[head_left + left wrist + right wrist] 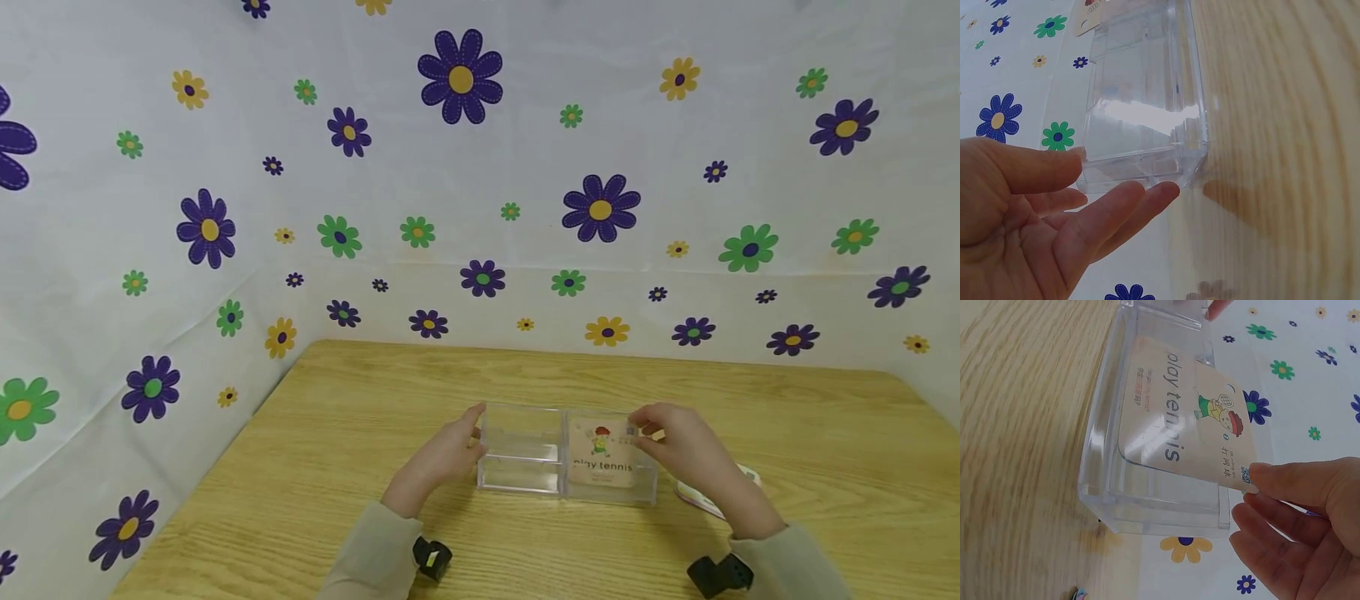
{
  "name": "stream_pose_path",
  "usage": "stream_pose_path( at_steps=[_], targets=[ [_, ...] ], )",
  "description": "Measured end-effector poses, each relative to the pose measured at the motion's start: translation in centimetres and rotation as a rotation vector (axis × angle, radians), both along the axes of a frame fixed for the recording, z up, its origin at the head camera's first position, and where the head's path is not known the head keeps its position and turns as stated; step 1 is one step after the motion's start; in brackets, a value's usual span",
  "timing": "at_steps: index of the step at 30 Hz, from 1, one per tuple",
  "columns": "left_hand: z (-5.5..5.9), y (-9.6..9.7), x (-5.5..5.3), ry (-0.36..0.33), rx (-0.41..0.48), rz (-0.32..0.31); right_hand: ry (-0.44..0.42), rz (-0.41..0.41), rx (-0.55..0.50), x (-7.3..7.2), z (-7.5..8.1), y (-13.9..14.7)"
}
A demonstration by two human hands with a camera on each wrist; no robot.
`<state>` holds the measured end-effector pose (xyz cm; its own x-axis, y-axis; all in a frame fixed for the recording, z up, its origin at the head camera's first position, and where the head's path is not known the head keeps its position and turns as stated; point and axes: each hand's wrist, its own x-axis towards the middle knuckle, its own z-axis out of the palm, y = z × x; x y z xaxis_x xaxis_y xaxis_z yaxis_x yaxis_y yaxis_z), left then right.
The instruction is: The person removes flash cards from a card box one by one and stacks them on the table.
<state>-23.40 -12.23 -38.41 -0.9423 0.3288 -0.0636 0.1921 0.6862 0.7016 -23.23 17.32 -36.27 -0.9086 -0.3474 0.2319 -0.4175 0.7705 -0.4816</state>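
Note:
A clear plastic box [521, 473] with two side-by-side compartments sits on the table. My right hand [681, 442] pinches a beige picture card [1160, 415] between thumb and fingertips at its top corner. The card, printed "play tennis" with a child in a red cap, stands in the right compartment, its upper part above the low front wall. At the box's left end is my left hand [442, 462]; its thumb and fairly straight fingertips [1169, 189] lie right against the end wall. Nothing shows inside the left compartment.
Partly behind the right forearm lies a small stack of cards [701, 500] on the wooden table [360, 392]. White cloth [510, 150] with printed flowers hangs behind the table and along its left side.

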Motion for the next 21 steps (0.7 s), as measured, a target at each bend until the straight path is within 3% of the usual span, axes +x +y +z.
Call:
stream_pose_path(
  at_steps=[21],
  targets=[
    [0.20,-0.06,0.32,0.017,-0.008,0.005,0.040,-0.015,0.005,0.40,0.08,-0.56]
  ],
)
